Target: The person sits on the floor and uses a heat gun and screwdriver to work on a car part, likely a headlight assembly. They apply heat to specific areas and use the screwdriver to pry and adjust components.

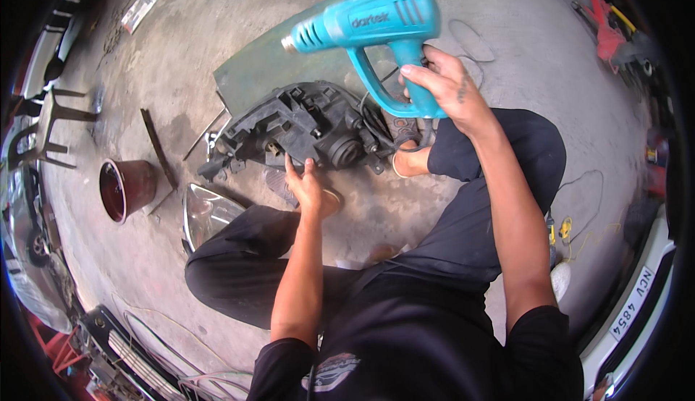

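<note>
My right hand [452,86] is wrapped round the handle of a turquoise heat gun [384,21], raised with its metal nozzle pointing left over a black headlamp housing [289,115]. My left hand [304,184] grips the housing's near edge, with fingertips partly hidden against it. The housing is tilted, its back showing sockets, caps and cables, near a greenish sheet [253,68] on the floor and my sandalled feet. A clear curved lens piece [203,213] lies left of my folded left leg.
A maroon bucket [141,191], a dark bar [158,140] and a plastic chair [51,140] are to the left. Car bumpers [630,285] and parts edge both sides. A red tool [604,43] lies back right; cables trail over the concrete floor [145,256].
</note>
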A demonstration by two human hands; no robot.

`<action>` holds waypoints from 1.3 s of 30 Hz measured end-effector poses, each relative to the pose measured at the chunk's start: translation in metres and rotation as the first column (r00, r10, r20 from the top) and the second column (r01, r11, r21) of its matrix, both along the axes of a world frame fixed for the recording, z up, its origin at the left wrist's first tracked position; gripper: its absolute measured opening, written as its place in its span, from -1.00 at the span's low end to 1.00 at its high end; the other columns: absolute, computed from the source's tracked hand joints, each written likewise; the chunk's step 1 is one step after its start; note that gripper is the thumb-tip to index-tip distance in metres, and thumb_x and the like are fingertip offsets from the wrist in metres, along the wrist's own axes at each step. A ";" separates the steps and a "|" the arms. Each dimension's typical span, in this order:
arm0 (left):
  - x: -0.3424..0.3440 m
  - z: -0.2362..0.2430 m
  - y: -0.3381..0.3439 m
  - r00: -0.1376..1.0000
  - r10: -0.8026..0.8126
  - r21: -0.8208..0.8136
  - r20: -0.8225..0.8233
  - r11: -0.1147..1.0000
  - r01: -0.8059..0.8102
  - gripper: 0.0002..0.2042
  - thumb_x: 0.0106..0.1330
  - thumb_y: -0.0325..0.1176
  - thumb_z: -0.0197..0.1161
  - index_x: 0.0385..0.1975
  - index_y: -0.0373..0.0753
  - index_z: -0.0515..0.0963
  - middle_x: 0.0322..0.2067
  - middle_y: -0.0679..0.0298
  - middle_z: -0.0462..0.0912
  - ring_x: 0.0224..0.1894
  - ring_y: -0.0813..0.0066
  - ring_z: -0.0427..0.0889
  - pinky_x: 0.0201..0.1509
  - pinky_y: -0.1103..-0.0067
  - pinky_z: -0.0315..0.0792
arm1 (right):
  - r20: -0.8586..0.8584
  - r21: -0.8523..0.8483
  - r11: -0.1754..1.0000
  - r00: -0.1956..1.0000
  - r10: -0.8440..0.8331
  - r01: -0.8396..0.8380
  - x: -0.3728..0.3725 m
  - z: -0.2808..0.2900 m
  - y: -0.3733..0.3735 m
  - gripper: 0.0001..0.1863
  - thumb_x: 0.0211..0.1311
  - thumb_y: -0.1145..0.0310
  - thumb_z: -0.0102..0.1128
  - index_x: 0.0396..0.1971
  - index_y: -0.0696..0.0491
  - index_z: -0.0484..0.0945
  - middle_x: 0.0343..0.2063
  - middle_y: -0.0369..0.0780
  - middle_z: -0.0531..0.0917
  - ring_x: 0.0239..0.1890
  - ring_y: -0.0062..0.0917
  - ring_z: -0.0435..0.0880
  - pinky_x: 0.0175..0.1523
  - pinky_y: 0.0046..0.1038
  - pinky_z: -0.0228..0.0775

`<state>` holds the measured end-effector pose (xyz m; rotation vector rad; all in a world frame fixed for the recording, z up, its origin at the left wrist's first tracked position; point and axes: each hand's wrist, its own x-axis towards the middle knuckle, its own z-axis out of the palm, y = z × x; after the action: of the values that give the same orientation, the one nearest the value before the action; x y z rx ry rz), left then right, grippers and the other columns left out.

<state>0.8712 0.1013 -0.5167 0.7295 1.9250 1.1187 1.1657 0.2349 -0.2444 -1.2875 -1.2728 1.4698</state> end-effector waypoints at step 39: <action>-0.009 0.048 0.030 0.908 0.075 -0.184 0.411 0.983 0.002 -0.28 0.20 -0.41 0.56 0.38 -0.18 0.37 -0.16 0.19 0.71 -0.32 0.36 0.71 -0.35 0.40 0.64 | 0.172 -0.291 0.957 0.984 0.050 0.002 0.006 -0.098 0.031 -0.64 0.30 0.20 0.43 -0.15 0.19 0.60 -0.48 -0.21 0.65 -0.56 -0.53 0.65 -0.48 -0.44 0.52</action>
<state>0.8623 0.1311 -0.4689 0.3204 1.6485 1.0102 1.1720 0.2661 -0.3427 -1.6328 -1.2194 1.6342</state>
